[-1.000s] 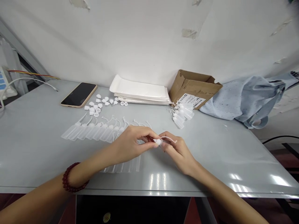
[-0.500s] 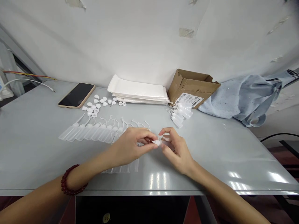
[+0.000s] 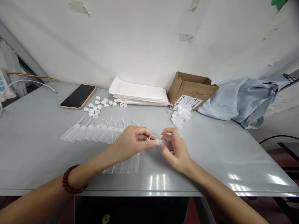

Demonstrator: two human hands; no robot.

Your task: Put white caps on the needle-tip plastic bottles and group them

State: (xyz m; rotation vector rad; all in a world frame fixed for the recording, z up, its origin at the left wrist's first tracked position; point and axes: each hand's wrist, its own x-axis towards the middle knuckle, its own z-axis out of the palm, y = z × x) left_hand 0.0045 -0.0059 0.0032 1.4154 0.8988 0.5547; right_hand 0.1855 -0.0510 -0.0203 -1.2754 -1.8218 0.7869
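Working at gray bench (image 3: pixel 221 161), w/ cardbd box (image 3: pixel 193 90) at back R, row of clr bottles (image 3: pixel 95 133) L of hands. Pinching w/ L hand (image 3: pixel 130 141) (grip narrow, neck end) + R hand (image 3: pixel 175 149) (grip narrow, body) on held bottle (image 3: pixel 167 144), above bench, w/ white strap (image 3: pixel 153 135) looped near neck; sm. white caps (image 3: pixel 99 107) loose, back L.

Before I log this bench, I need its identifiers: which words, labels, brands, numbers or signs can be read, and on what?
No text is readable.
White label on the cardboard box: fine print, too small and blurred.
Dark marks above it, on the box: too blurred.
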